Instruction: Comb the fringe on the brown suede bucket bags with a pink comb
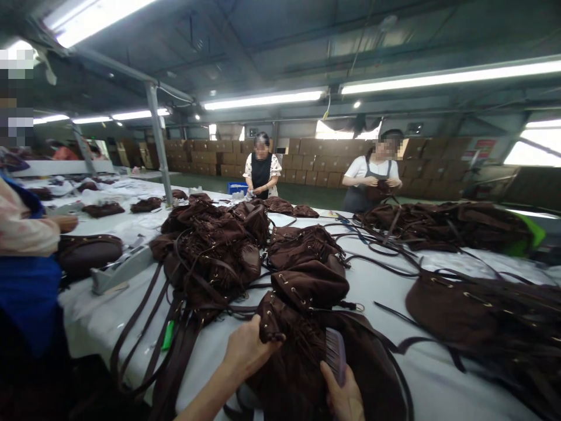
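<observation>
A dark brown fringed bag (pixel 298 356) with metal eyelets lies on the white table in front of me. My left hand (pixel 250 346) is closed on the bag's upper edge, near the eyelets. In my right hand (pixel 344 392) is a pale purple comb (pixel 336 354), its teeth pointing left over the bag's fringe. Another brown bag (pixel 309 285) lies just beyond, touching the one I hold.
Piled brown bags (pixel 214 245) with long straps cover the table's middle; more bags (pixel 486 310) lie right. A green object (pixel 168 335) is among straps at left. A person in blue (pixel 26 275) stands left; two people (pixel 262 169) work across the table.
</observation>
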Demonstrator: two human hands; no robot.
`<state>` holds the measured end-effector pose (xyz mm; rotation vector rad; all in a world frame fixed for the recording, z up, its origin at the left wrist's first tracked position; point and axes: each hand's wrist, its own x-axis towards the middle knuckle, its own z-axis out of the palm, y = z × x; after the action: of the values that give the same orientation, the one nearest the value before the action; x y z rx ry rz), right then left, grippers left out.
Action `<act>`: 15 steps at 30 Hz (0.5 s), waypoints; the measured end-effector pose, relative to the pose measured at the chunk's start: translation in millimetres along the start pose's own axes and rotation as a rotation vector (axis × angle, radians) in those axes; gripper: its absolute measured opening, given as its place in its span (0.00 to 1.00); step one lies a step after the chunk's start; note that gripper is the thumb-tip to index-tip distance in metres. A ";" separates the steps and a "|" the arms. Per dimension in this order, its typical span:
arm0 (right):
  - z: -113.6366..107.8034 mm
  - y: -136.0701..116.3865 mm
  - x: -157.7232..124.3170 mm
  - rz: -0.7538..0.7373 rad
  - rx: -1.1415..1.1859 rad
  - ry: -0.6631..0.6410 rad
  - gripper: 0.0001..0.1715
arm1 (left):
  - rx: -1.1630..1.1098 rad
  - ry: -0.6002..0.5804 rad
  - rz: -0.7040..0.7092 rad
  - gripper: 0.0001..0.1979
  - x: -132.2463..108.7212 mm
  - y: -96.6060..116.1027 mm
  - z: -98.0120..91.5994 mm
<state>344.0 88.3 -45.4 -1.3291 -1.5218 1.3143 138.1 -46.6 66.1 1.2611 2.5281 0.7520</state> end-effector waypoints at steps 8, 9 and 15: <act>-16.2 4.4 -22.9 -0.077 -0.167 -0.100 0.42 | -0.155 -0.063 -0.119 0.29 33.2 5.3 7.1; -23.7 3.1 -30.7 -0.126 -0.207 -0.088 0.41 | -0.205 -0.098 -0.132 0.30 37.2 -1.5 7.3; -58.6 -38.6 -55.6 -0.949 -0.406 -0.167 0.17 | -0.483 -0.278 -0.128 0.34 44.9 -17.8 -2.0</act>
<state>401.9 49.8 10.9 -0.5272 -2.2112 0.5227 97.8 -20.6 59.7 0.9534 2.0193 1.0007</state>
